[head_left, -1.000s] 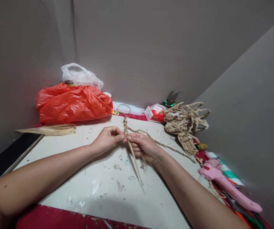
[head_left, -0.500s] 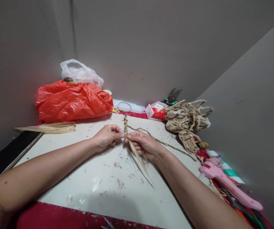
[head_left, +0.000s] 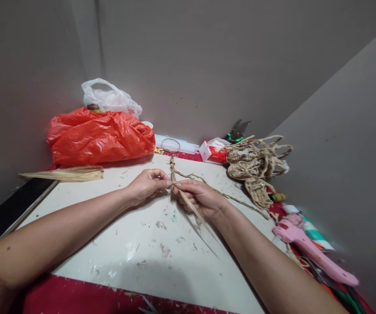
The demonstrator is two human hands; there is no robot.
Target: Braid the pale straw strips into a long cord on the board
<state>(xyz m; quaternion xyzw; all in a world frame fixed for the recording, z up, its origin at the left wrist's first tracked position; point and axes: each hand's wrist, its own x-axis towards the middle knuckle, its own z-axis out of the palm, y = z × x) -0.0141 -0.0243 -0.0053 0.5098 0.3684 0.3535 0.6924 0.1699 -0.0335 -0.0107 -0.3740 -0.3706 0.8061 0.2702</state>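
A short braided straw piece (head_left: pixel 172 168) stands out beyond my fingertips at the middle of the white board. My left hand (head_left: pixel 151 185) pinches its lower end from the left. Close beside it, my right hand (head_left: pixel 199 196) is closed on the same end and on pale dry leaf strips (head_left: pixel 192 208), whose loose tips hang toward the lower right. A twisted straw cord (head_left: pixel 220 192) runs from the braid past my right hand to the board's right edge. The exact grip between the fingertips is too small to make out.
A red plastic bag (head_left: pixel 101 137) and dry husk leaves (head_left: pixel 73 174) lie at the left. Woven straw pieces (head_left: pixel 256 165), a tissue pack (head_left: pixel 214 151) and green-handled pliers (head_left: pixel 236 133) are at the back right. A pink glue gun (head_left: pixel 315 250) lies on the right.
The loose leaf strips have swung a little to the right and look narrower. Both hands stay at the braid, with my right fingers slightly shifted.
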